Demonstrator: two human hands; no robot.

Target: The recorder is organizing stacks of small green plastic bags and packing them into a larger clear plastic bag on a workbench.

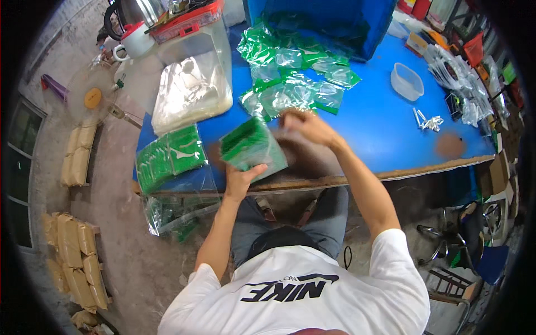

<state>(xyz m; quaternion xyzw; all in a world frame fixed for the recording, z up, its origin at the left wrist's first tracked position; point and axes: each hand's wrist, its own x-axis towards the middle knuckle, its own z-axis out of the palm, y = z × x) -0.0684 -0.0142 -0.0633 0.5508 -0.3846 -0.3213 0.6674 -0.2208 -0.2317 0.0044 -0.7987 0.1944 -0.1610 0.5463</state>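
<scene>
My left hand (244,180) is closed round a thick stack of green-topped clear plastic packets (254,146), held tilted over the table's front edge. My right hand (308,126) is just right of the stack's top, at the near side of a loose heap of similar green and clear packets (293,96). Motion smears its fingers, so whether they hold anything cannot be made out. Left of my left hand, more green packets (172,157) lie in overlapping rows on a large clear plastic bag (184,209) that hangs over the table edge.
The blue table (368,139) bears a pile of clear plastic sleeves (192,92), a clear plastic tub (407,82), small white pieces (430,121) and bundled plastic bags (460,81). A blue bin (368,33) stands behind the heap. A fan (92,97) is at the left, above brown sacks (75,245).
</scene>
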